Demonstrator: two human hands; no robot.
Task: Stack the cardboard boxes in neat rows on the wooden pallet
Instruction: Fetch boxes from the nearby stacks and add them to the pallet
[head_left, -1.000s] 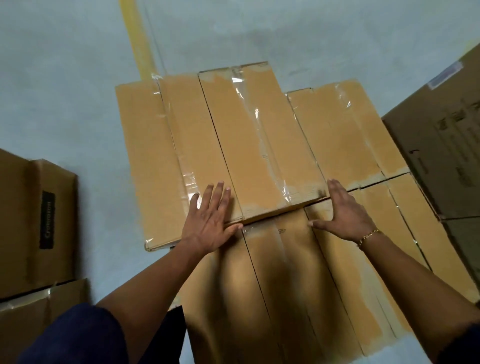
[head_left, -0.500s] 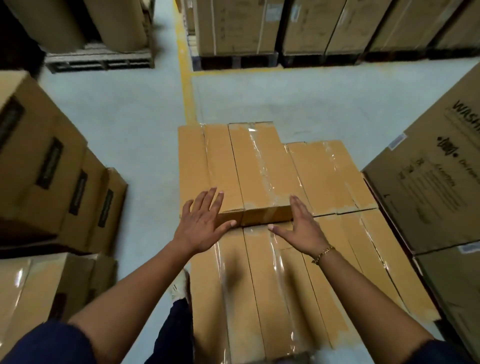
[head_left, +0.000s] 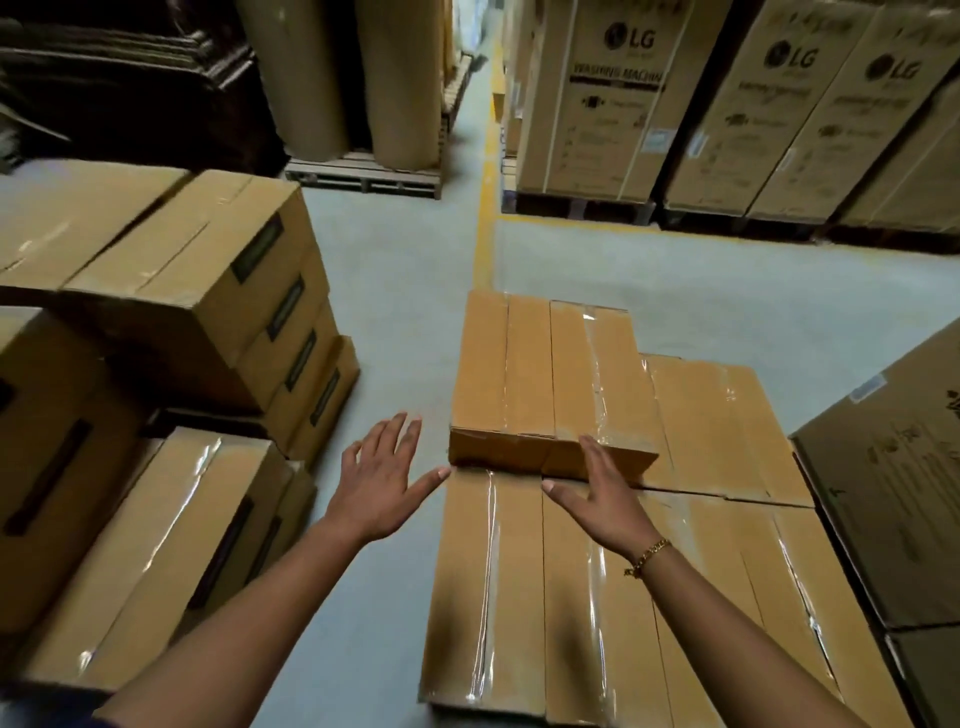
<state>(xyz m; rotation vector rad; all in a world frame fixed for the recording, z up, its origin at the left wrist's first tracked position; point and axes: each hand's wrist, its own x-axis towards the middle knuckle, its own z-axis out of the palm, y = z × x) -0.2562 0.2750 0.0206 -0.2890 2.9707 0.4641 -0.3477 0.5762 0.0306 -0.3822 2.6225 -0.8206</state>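
If I'm reading this right, the step in hand is squaring up the two long flat brown cardboard top boxes (head_left: 530, 364) on the second layer. The right hand (head_left: 605, 493) has its fingers straight and flat against the near end face of the right-hand one, thumb sticking out to the left. The left hand (head_left: 382, 483) is spread wide and holds nothing. It hangs over the grey concrete floor (head_left: 405, 312) just off the stack's left edge, thumb tip right by the near left corner; can't tell if it's touching.

To do it well I'd push with flat palms low on the end face, both hands at once, so the pair slides straight and doesn't pivot. The left edge looks about flush with the bottom layer of taped brown cardboard boxes (head_left: 493, 597), so it's mostly about evening up the near ends and keeping the seam between the two tight. That clear tape is slick, so I'd guess they glide easily. Go gentle or they overshoot.

Looks-wise, the top boxes are plain tan, narrow and long, each with a shiny strip of clear tape down the middle, and the near left corner is a bit scuffed and creased. They lie lengthwise away from the person on the left part of the stack, and to their right another flat box (head_left: 727, 415) of the lower layer sits uncovered. The wooden pallet itself isn't visible under it all. More brown cartons with dark labels (head_left: 208, 291) are piled off to the left.
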